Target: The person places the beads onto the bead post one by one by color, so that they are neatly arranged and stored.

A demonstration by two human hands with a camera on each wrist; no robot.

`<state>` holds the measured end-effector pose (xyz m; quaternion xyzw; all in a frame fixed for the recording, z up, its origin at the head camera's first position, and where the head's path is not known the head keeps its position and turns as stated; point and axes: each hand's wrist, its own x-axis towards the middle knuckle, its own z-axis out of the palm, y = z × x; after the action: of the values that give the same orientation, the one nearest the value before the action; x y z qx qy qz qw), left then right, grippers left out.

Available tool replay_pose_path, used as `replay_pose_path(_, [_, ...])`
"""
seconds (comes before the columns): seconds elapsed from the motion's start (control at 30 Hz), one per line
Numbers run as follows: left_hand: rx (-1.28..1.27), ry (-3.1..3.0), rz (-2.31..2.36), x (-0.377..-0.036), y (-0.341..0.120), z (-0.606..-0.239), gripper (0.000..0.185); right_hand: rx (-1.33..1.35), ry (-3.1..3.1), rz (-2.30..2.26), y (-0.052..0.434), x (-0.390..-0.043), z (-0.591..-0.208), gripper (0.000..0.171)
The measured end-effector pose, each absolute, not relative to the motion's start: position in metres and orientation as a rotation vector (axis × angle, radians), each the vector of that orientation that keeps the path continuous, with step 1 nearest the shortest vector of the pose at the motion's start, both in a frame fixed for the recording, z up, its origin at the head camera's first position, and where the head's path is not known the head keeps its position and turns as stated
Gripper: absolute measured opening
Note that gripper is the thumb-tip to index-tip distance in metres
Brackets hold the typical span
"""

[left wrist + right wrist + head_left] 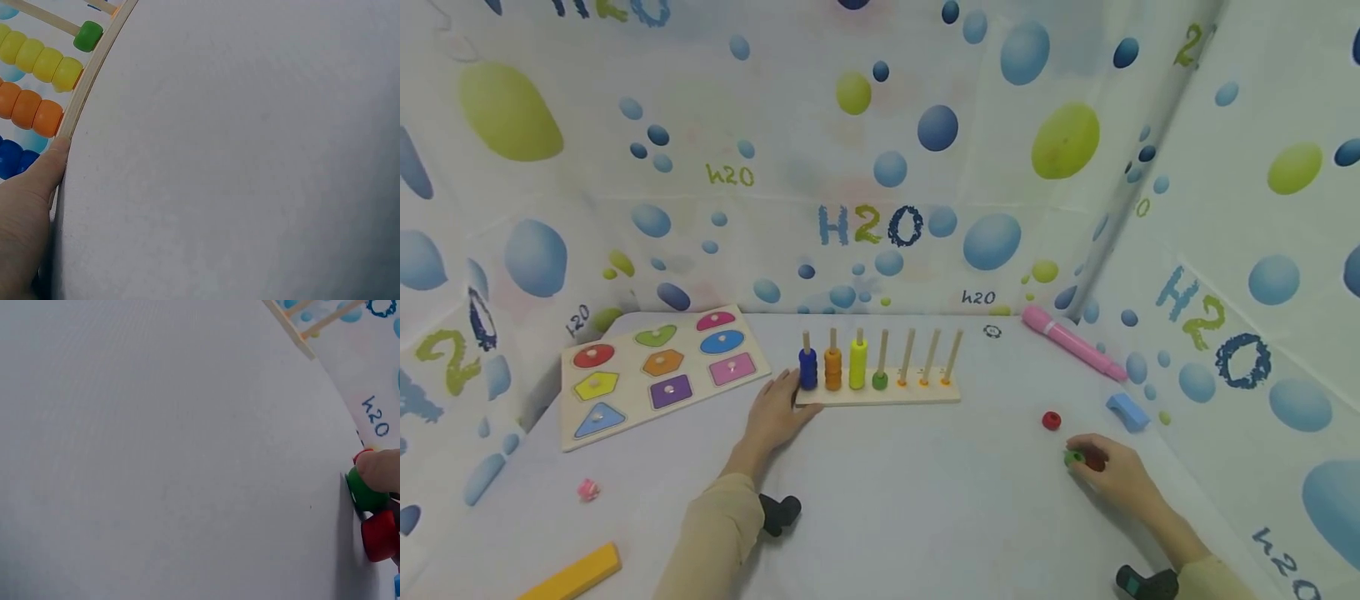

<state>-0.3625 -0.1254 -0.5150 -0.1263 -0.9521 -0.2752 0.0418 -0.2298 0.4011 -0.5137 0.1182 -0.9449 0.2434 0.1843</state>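
A wooden peg stand [880,398] with bead stacks is in the middle of the table. My left hand [775,410] grips its left end, thumb along the front edge of the base. Blue beads [807,370], orange beads [832,369] and yellow beads [858,365] fill three pegs. One green bead [88,36] sits on the fourth peg; the other pegs carry no beads. At the right, my right hand [1112,473] pinches a loose green bead [367,492]. A red bead [379,536] is under the hand, and another red bead [1052,421] lies just beyond it.
A shape puzzle board [700,392] lies at the back left. Near the right edge are a pink marker [1072,342] and a blue block [1127,412]. A small pink piece [588,490] and a yellow block [572,573] lie at the front left. Patterned cloth walls [820,108] stand behind.
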Motion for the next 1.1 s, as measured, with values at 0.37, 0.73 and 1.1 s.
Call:
replay_pose_path(0.37, [-0.383, -2.899, -0.868, -0.365, -0.127, -0.518, 0.079, 0.428, -2.516, 0.950, 0.352, -0.259, -0.495, 0.029])
replay_pose_path(0.73, [-0.399, -2.884, -0.872, -0.364, -0.126, -0.520, 0.078, 0.676, -2.367, 1.149, 0.250, -0.305, -0.487, 0.032])
replay_pose_path(1.1, [-0.392, -2.887, -0.871, -0.366, -0.128, -0.521, 0.079, 0.834, -2.198, 1.063, 0.166, -0.349, -0.446, 0.031])
